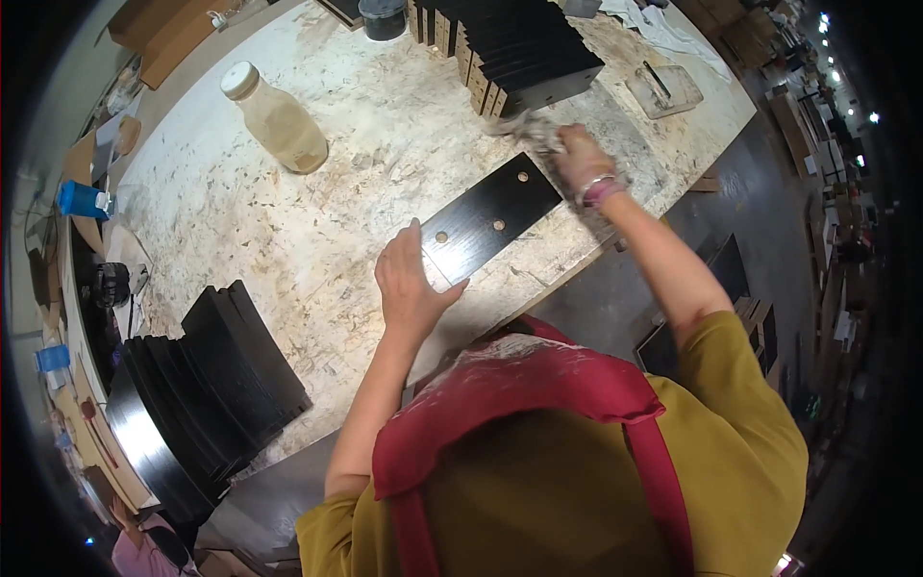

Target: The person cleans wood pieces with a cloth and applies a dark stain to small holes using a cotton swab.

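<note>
A black wooden panel (481, 207) with several round light-coloured spots lies flat on the worktable, slanting up to the right. My left hand (409, 279) grips its lower left end, the thumb on one long edge and the fingers at the other. Just past the panel's upper right end, my right hand (584, 159) is closed on a crumpled greyish rag (527, 131). The rag and this hand are slightly blurred. Whether the rag touches the panel I cannot tell.
Black panels (524, 48) stand in a row at the back; more black panels (202, 394) are stacked at the left. A white-capped bottle (279, 125), a dark tub (383, 19) and a flat tray (668, 94) stand on the stained table (356, 144). A co-worker's pink sleeve (139, 556) shows lower left.
</note>
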Available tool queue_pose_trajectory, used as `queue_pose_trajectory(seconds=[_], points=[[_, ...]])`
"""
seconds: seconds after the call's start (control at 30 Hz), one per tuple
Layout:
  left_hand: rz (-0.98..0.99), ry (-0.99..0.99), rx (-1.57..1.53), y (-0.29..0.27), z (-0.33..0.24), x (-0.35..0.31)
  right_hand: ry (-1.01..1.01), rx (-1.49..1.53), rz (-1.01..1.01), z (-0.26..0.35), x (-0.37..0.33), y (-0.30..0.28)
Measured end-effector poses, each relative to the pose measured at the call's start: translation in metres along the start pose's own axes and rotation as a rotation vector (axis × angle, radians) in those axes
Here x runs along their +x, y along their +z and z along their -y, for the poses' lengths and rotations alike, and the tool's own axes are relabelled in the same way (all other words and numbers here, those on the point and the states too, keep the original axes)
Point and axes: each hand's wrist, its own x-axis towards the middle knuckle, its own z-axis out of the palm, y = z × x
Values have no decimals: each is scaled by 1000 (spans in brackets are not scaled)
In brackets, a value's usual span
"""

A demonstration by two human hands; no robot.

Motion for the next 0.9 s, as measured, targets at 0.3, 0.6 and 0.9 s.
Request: queue_pose_trajectory(seconds=[0.3, 0.6, 0.9], points=[[-4, 22, 3, 2, 0, 5, -292, 21, -110, 38, -17, 20], [3, 18, -21, 0, -2, 6, -236, 75, -41, 15, -8, 22], [48, -6, 42, 4, 6, -6, -817, 39, 88, 119, -117, 38]])
